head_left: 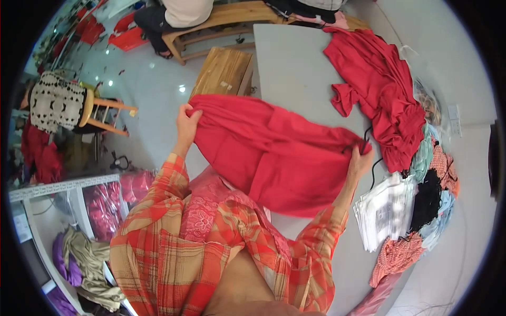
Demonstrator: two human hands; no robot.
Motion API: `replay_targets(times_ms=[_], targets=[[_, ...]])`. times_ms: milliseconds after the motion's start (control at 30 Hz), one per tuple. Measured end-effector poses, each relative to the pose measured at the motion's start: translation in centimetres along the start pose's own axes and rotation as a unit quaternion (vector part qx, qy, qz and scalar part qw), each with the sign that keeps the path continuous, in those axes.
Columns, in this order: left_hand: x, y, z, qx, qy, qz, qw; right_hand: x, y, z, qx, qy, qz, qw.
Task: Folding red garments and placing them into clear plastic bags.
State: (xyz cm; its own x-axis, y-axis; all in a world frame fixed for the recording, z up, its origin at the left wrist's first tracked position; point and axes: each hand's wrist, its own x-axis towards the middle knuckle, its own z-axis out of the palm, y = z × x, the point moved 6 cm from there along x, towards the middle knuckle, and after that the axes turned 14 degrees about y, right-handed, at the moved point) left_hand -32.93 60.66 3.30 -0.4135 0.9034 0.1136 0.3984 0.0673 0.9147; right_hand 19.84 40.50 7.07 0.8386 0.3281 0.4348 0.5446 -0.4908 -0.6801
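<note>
A red cloth garment (263,150) is stretched out in front of me, its near edge sagging. My left hand (188,122) pinches its upper left corner between thumb and fingers. The right end is gripped by my right hand (361,160), where a small dark thing shows by the fingers; I cannot make out what it is. Part of the cloth hangs over the grey table (295,58). Beyond my right hand, a heap of red garments (385,95) lies on the table.
Right of me lie clear plastic bags (385,210), a black cloth (426,203) and patterned fabrics (398,255). A wooden box (221,73) stands beyond the table's left edge. Shelving (79,184) with packed red goods is at left, near a stool (103,113). A person (187,13) sits on a bench (226,18).
</note>
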Motion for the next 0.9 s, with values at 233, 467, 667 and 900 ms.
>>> replay_targets(times_ms=[233, 467, 667, 900], targets=[[3.9, -0.9, -9.8, -0.015, 0.204, 0.048, 0.978, 2.6, -15.5, 7.2, 0.115, -0.050, -0.060, 0.990], [6.7, -3.5, -18.5, 0.012, 0.356, 0.041, 0.933, -1.4, -26.8, 14.4, 0.250, -0.066, -0.119, 0.959], [11.5, -7.6, -26.7, 0.021, 0.447, 0.026, 0.894, -8.1, -38.6, 21.3, 0.298, -0.117, -0.176, 0.931], [17.3, -10.9, -38.4, 0.035, 0.568, 0.045, 0.821, -19.0, -55.1, 31.4, 0.405, -0.135, -0.181, 0.886]])
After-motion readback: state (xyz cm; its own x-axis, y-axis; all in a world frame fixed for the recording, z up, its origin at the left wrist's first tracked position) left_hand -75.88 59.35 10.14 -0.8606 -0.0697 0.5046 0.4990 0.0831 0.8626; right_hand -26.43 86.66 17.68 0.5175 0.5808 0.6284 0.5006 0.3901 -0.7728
